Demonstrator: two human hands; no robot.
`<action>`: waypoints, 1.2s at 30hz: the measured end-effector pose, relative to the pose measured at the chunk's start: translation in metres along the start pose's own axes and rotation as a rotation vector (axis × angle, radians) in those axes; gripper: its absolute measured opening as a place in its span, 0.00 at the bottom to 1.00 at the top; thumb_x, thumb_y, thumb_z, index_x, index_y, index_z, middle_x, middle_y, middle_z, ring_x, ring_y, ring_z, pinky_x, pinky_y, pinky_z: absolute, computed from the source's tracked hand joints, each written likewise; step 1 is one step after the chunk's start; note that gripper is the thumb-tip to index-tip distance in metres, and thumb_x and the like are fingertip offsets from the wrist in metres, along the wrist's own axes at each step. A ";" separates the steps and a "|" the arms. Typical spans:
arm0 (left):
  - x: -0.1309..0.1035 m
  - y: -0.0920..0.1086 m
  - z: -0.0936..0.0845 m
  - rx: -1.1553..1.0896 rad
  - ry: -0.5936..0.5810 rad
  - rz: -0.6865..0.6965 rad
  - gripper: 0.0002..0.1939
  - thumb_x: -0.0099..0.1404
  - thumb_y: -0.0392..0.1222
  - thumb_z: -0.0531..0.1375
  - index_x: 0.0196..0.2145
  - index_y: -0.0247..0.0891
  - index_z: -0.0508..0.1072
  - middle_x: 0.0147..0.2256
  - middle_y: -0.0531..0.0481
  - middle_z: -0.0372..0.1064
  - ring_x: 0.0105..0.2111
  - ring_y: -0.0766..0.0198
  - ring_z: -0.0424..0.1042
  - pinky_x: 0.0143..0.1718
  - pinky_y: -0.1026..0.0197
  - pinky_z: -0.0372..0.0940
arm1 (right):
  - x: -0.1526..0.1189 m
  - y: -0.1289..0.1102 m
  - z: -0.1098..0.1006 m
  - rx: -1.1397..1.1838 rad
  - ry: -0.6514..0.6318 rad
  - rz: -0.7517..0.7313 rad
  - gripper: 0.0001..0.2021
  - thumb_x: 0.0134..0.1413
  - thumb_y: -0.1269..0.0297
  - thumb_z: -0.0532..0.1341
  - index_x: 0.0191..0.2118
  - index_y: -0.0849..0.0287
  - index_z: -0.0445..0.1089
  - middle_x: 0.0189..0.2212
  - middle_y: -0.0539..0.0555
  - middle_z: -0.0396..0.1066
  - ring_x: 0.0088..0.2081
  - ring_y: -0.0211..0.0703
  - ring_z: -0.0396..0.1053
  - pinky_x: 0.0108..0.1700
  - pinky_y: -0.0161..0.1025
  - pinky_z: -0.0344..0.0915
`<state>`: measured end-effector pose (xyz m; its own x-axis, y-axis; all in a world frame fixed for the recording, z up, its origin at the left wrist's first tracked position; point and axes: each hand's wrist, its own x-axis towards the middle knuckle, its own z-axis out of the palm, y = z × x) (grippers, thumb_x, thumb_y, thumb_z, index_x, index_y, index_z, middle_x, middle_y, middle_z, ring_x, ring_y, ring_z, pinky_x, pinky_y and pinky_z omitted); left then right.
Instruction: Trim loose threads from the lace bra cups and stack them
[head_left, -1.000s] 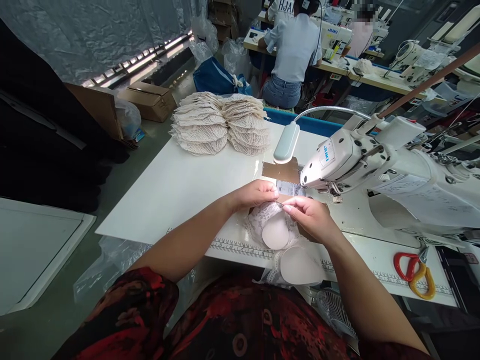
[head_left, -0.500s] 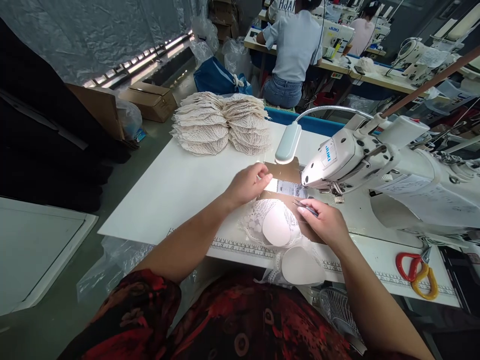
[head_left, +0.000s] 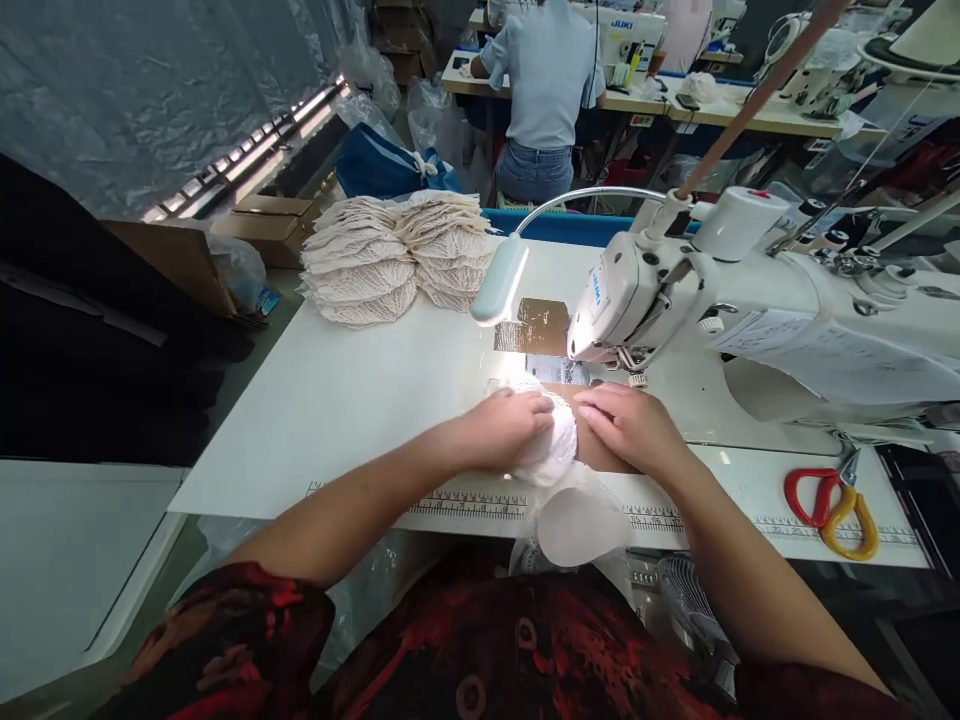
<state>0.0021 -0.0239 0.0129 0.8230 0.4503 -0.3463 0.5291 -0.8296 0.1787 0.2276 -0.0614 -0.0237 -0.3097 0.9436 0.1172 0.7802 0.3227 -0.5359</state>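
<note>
White lace with a cup (head_left: pixel 559 445) lies on the table just in front of the sewing machine (head_left: pixel 619 300). My left hand (head_left: pixel 506 430) is closed on its left side, fingers over the lace. At its right is my right hand (head_left: pixel 626 425), with bent fingers over the brown sheet (head_left: pixel 592 445); whether the tweezers seen earlier are in it is hidden. A second pale cup (head_left: pixel 583 527), joined to the lace, hangs at the table's front edge.
Two stacks of cream lace pieces (head_left: pixel 394 255) stand at the back left. A lamp (head_left: pixel 501 280) hangs over the table. Scissors (head_left: pixel 831 510) with red and yellow handles lie at the right. Beyond, a person (head_left: pixel 546 90) sits at another table.
My left hand has come down toward me and taken hold of the lace. The lace cup is now bunched and partly covered. The view has shifted, so the machine appears further left.
</note>
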 end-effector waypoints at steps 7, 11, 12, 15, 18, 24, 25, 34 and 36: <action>0.019 -0.029 -0.012 -0.050 0.137 0.035 0.19 0.66 0.36 0.52 0.52 0.30 0.72 0.56 0.40 0.63 0.53 0.56 0.65 0.54 0.57 0.61 | 0.003 0.006 0.037 -0.099 0.075 -0.071 0.14 0.64 0.63 0.54 0.47 0.61 0.75 0.35 0.55 0.68 0.40 0.46 0.66 0.41 0.40 0.59; 0.026 -0.025 -0.005 -0.037 0.259 -0.057 0.20 0.69 0.41 0.51 0.53 0.28 0.71 0.54 0.39 0.64 0.51 0.55 0.66 0.52 0.55 0.63 | 0.002 0.007 0.039 -0.077 0.138 -0.053 0.10 0.61 0.63 0.58 0.35 0.62 0.73 0.32 0.52 0.67 0.35 0.42 0.64 0.38 0.39 0.57; 0.027 -0.024 -0.003 -0.022 0.254 -0.062 0.21 0.69 0.43 0.51 0.54 0.28 0.70 0.55 0.39 0.63 0.53 0.54 0.64 0.54 0.54 0.62 | 0.002 0.006 0.037 -0.066 0.137 -0.039 0.09 0.60 0.63 0.59 0.33 0.63 0.72 0.32 0.52 0.67 0.34 0.41 0.63 0.38 0.39 0.56; 0.031 -0.026 -0.001 0.017 0.213 -0.066 0.25 0.69 0.48 0.52 0.57 0.29 0.67 0.59 0.42 0.59 0.58 0.53 0.59 0.58 0.51 0.58 | 0.003 0.003 0.031 -0.062 0.089 0.002 0.10 0.59 0.63 0.60 0.29 0.63 0.68 0.30 0.51 0.67 0.33 0.41 0.62 0.38 0.39 0.55; 0.033 -0.030 -0.002 0.049 0.190 -0.049 0.29 0.69 0.52 0.51 0.60 0.29 0.66 0.61 0.42 0.56 0.60 0.52 0.56 0.60 0.50 0.56 | 0.003 0.000 0.029 -0.091 0.036 0.033 0.09 0.61 0.62 0.58 0.38 0.63 0.71 0.38 0.53 0.69 0.38 0.43 0.64 0.40 0.40 0.55; 0.037 -0.035 -0.006 0.066 0.160 -0.049 0.35 0.68 0.57 0.50 0.63 0.28 0.62 0.63 0.42 0.53 0.61 0.51 0.54 0.60 0.49 0.55 | 0.004 -0.005 0.029 -0.204 -0.068 0.099 0.18 0.64 0.60 0.54 0.56 0.58 0.68 0.44 0.53 0.68 0.42 0.48 0.64 0.41 0.42 0.53; 0.038 -0.035 -0.007 0.068 0.154 -0.047 0.35 0.68 0.57 0.49 0.63 0.28 0.62 0.63 0.42 0.53 0.61 0.51 0.54 0.60 0.49 0.55 | 0.004 -0.006 0.030 -0.212 -0.074 0.107 0.18 0.64 0.60 0.53 0.55 0.58 0.68 0.43 0.53 0.68 0.42 0.48 0.64 0.41 0.42 0.53; 0.046 -0.042 -0.008 0.094 0.153 0.009 0.36 0.68 0.58 0.48 0.63 0.25 0.62 0.60 0.40 0.57 0.55 0.51 0.59 0.56 0.51 0.57 | 0.004 -0.010 0.026 -0.231 -0.093 0.166 0.19 0.65 0.60 0.53 0.57 0.58 0.67 0.45 0.53 0.70 0.43 0.49 0.65 0.42 0.43 0.53; 0.047 -0.044 -0.008 0.098 0.140 0.012 0.37 0.68 0.58 0.48 0.63 0.25 0.62 0.61 0.39 0.57 0.55 0.50 0.60 0.56 0.50 0.57 | 0.005 -0.012 0.025 -0.233 -0.089 0.170 0.19 0.65 0.60 0.53 0.57 0.58 0.67 0.45 0.53 0.70 0.43 0.49 0.65 0.41 0.43 0.53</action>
<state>0.0192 0.0362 -0.0036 0.8537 0.4757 -0.2119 0.5016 -0.8605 0.0891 0.2032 -0.0624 -0.0381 -0.2021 0.9787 -0.0374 0.9256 0.1783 -0.3340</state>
